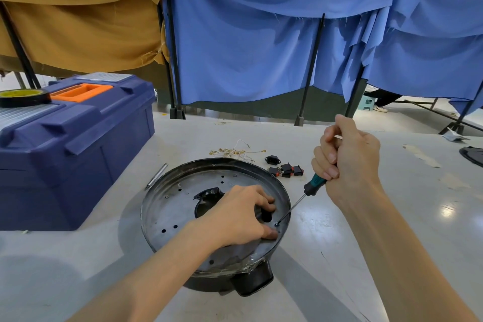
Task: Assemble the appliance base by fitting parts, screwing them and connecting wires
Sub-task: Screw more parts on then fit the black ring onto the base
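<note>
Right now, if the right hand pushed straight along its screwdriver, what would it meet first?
The screw on the metal plate: the screwdriver in the right hand seems already seated there, near the left hand.

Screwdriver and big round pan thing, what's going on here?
A person is driving a screw into the round appliance base. The right hand grips the screwdriver, tip on the screw near the right rim. The left hand presses on the base beside it. Behind, rocker switches and wires lie on the table.
</note>
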`<action>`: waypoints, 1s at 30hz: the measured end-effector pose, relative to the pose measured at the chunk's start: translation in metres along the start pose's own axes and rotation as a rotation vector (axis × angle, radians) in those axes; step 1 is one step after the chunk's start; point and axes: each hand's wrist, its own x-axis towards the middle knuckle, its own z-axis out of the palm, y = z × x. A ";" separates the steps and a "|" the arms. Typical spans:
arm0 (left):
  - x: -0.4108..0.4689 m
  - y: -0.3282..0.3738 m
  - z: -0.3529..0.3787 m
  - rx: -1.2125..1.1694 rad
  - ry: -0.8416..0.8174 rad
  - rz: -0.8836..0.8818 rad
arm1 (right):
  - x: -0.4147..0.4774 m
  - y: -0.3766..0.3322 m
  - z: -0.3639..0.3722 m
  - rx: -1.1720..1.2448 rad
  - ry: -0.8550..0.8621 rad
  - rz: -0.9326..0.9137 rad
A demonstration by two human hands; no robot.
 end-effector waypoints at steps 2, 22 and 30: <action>0.000 0.000 0.000 0.001 -0.001 0.000 | 0.001 0.000 -0.001 -0.002 0.002 0.000; 0.000 0.002 -0.001 0.002 0.011 0.014 | -0.005 -0.001 0.012 -0.131 -0.243 0.068; -0.002 0.003 -0.002 0.001 0.009 0.028 | 0.000 -0.015 -0.003 -0.335 -0.744 0.102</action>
